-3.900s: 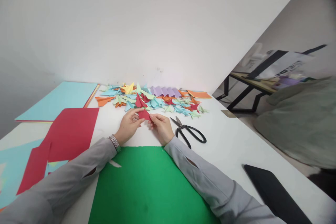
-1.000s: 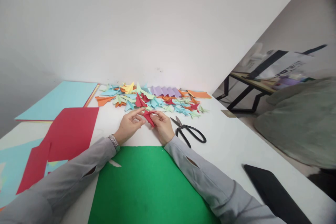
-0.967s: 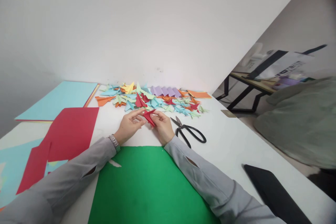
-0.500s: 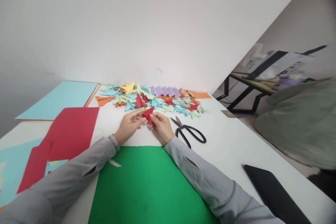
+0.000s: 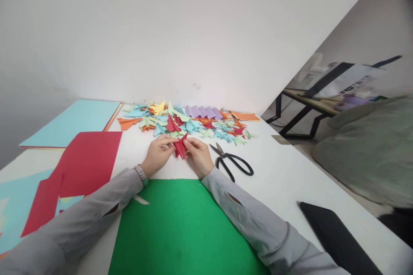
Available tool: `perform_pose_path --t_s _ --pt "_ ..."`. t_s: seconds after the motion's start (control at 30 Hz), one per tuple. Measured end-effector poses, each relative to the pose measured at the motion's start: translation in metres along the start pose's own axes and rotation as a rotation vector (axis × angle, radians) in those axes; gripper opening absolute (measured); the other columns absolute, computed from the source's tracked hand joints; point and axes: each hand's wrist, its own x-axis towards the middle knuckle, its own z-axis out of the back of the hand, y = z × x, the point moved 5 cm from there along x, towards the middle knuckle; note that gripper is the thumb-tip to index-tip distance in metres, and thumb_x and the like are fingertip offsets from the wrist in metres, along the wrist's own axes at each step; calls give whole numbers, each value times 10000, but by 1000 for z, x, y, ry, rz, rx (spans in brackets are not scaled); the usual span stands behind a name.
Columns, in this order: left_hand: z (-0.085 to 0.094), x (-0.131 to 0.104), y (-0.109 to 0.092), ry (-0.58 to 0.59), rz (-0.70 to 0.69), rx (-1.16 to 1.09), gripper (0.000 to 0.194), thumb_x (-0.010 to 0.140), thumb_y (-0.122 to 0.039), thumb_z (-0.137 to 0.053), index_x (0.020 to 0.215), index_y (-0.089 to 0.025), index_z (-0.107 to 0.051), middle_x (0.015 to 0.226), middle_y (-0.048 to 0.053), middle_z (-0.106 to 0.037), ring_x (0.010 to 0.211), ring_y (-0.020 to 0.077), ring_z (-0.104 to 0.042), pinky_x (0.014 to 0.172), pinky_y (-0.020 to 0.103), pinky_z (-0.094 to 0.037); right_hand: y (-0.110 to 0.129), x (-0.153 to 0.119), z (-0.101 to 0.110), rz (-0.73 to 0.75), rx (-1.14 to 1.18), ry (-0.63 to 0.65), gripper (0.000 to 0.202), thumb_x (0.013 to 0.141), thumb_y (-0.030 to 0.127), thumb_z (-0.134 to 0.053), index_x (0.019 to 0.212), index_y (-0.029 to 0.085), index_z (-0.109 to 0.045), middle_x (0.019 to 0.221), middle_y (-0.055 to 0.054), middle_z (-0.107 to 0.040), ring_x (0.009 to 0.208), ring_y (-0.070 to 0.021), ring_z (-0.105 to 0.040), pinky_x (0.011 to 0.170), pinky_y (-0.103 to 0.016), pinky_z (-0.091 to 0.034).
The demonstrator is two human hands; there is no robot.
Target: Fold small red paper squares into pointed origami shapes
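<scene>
A small red folded-paper piece (image 5: pixel 181 148) with pointed corners is pinched between both hands, just above the white table. My left hand (image 5: pixel 158 154) grips its left side between thumb and fingers; a shiny bracelet circles that wrist. On the other side, my right hand (image 5: pixel 199 155) holds the right edge the same way. Beyond the hands lies a heap of folded paper shapes (image 5: pixel 158 122) in many colours. Black-handled scissors (image 5: pixel 230 161), blades spread, rest to the right of my right hand. A green sheet (image 5: pixel 187 227) lies beneath my forearms.
Red sheets (image 5: pixel 92 163) and a stack topped with light blue paper (image 5: pixel 72 122) lie on the left. A purple pleated strip (image 5: pixel 204 113) and orange paper (image 5: pixel 245 116) are near the wall. A flat black object (image 5: pixel 335 234) sits at the right edge.
The red folded paper has turned and sunk slightly between my fingers, so its folded layers now face me. My left fingers have closed in on its left side.
</scene>
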Motion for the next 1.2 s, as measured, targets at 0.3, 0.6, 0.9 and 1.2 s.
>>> perform_pose_path --t_s 0.3,0.6,0.9,1.2 --pt "0 -2 0 20 19 -32 195 726 -262 -662 890 -223 -759 727 13 -572 557 90 -538 434 198 -462 -1 0 -1 -15 15 -1 268 640 424 -750 742 179 -712 593 9 -640 440 -99 -490 411 -239 -392" --pt "0 -2 -6 -2 15 -39 165 665 -207 -672 807 -187 -753 907 73 -677 849 181 -638 651 265 -558 2 -2 -2 -16 -16 -5 259 582 386 -791 672 168 -685 605 5 -647 470 -101 -524 432 -236 -426" --pt "-3 -2 4 2 275 -226 569 545 -189 -793 1091 -122 -647 722 15 -675 697 146 -650 683 280 -540 -1 -1 -2 -29 -20 1 399 528 344 -824 833 188 -621 549 61 -607 395 -75 -474 410 -215 -371" --pt "0 -2 7 -33 423 -376 604 503 -204 -835 1062 -89 -637 692 15 -701 619 136 -648 627 269 -525 -2 -2 -4 -34 -159 38 316 580 442 -784 616 162 -642 440 34 -559 391 -83 -441 420 -231 -331"
